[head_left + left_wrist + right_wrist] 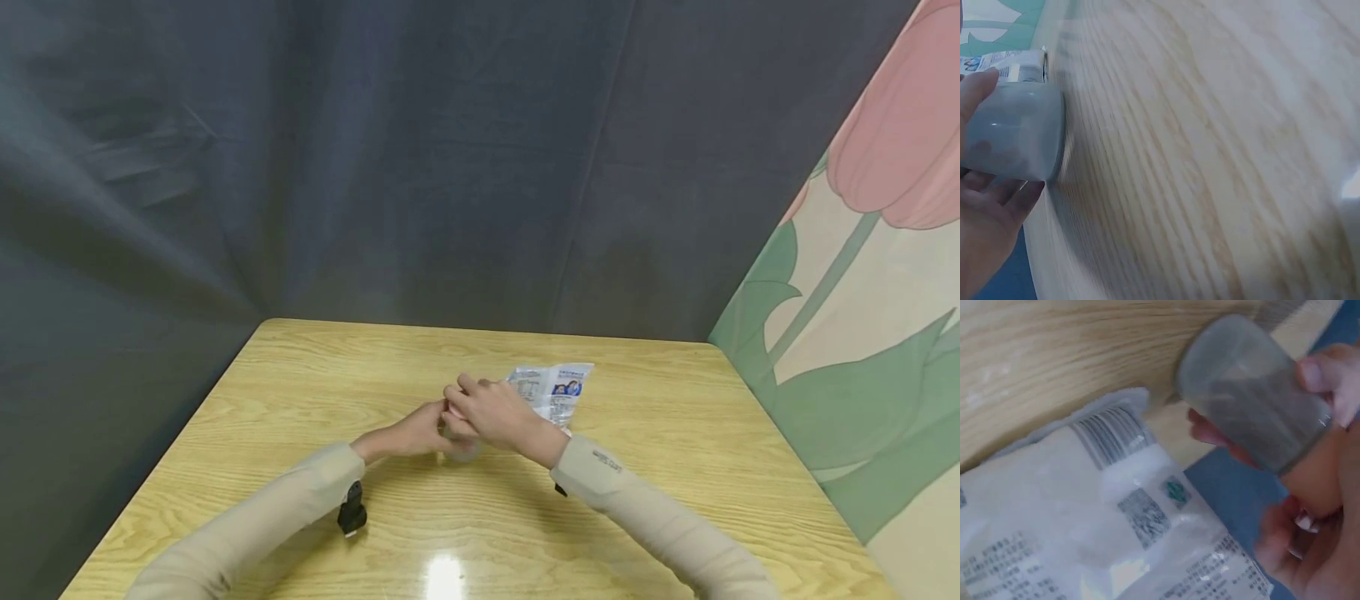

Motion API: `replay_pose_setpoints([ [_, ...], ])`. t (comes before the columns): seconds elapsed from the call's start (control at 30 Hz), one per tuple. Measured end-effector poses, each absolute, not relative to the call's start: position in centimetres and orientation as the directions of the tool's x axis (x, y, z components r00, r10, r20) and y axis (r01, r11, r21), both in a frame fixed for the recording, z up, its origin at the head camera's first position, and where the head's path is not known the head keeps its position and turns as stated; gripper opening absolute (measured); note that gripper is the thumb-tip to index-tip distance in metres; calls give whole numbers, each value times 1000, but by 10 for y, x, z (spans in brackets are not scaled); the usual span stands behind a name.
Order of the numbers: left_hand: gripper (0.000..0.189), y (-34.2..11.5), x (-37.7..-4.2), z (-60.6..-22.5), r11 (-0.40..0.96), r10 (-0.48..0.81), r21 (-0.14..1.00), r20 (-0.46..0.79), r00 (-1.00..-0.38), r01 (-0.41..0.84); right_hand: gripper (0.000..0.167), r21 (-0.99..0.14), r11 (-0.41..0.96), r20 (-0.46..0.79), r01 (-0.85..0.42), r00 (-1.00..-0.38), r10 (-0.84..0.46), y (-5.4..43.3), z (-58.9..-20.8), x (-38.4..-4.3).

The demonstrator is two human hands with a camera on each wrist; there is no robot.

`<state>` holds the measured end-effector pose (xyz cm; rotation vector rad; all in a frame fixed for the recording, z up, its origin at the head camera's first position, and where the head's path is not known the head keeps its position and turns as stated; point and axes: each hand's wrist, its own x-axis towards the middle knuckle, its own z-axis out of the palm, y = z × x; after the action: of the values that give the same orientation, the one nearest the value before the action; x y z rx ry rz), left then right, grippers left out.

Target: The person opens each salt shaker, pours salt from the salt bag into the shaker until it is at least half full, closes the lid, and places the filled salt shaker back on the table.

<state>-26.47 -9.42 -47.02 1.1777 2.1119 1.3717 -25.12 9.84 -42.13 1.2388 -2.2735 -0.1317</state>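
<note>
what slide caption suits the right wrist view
Left hand grips a translucent container, right hand on its peach top, beside a printed packet.

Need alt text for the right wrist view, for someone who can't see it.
The left hand holds a translucent container while the right hand grips its peach-coloured top. A white printed packet with a barcode shows beside them, and wood-grain tabletop behind.

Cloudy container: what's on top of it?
A peach-coloured part sits atop the cloudy container. The right hand covers its upper end, so what lies beneath that hand cannot be seen.
</note>
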Motion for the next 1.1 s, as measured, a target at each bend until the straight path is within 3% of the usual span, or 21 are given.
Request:
replay_pose_setpoints([
  [0.3, 55, -92, -260, -474, 302, 715, 828, 132, -687, 473, 27, 419, 642, 509, -642, -419, -752, 95, -434, -253],
  [0.5, 58, -91, -265, -477, 306, 691, 803, 181, -699, 511, 23, 421, 710, 616, -565, -397, -680, 89, -433, -251],
  [0.6, 57, -90, -265, -479, 259, 694, 830, 195, -693, 493, 24, 379, 744, 604, -550, -463, -649, 85, -432, -249],
  [0.7, 59, -86, -262, -482, 199, 683, 880, 191, -705, 431, 25, 298, 781, 542, -549, -576, -612, 82, -431, -247],
  [0.83, 65, -76, -255, -485, 173, 608, 899, 223, -762, 401, 23, 178, 836, 509, -520, -678, -530, 79, -431, -243],
  [0.97, 64, -67, -249, -488, 170, 524, 899, 264, -810, 404, 23, 135, 861, 543, -491, -690, -479, 80, -431, -242],
  [1.1, 62, -62, -248, -490, 155, 500, 897, 289, -816, 413, 23, 167, 843, 577, -511, -643, -504, 79, -435, -245],
])
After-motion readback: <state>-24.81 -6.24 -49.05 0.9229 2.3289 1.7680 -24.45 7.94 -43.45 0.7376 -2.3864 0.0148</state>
